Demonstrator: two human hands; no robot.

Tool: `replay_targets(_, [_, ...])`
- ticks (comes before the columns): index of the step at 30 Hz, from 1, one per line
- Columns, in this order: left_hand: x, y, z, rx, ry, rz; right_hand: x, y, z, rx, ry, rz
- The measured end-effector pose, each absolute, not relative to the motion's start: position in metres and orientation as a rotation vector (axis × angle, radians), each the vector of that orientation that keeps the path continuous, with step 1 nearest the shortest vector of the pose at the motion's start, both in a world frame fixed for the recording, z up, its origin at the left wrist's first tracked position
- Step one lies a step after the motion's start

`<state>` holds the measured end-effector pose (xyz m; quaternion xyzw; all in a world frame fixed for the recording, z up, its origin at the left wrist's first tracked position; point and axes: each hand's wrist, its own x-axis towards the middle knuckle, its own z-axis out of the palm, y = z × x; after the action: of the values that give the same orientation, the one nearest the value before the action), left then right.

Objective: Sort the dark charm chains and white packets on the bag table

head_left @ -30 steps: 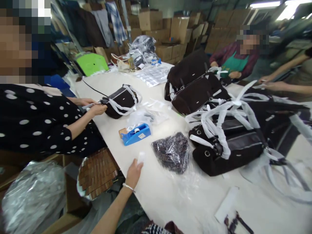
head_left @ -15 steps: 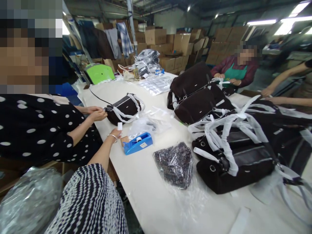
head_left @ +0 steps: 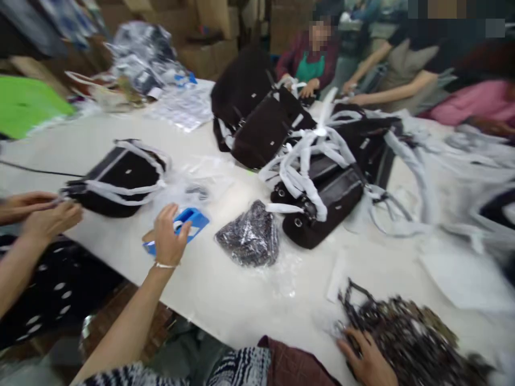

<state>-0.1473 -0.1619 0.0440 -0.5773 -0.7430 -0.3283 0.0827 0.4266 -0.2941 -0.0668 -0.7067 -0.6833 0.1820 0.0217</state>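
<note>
Head view shows left hand spread before a blue tape dispenser, right hand, grip unclear, at tangled dark straps.

Smooth blue plastic on the tape dispenser! Glossy, crinkled film wraps the dark bundle, over a smooth counter.

Blue tape dispenser, white table
</note>
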Motion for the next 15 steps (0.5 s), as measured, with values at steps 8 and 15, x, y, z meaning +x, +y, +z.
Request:
replay_targets(8, [0.034,-0.181,-0.034,-2.802,-1.915,-0.135,0.424,-0.299,-0.062,-2.244,-2.18,0.392])
replay_targets(15, [0.044,-0.149,-0.037,-2.662,-1.906,-0.064,0.421,-0.302,-0.061,-2.241,-2.149,0.348])
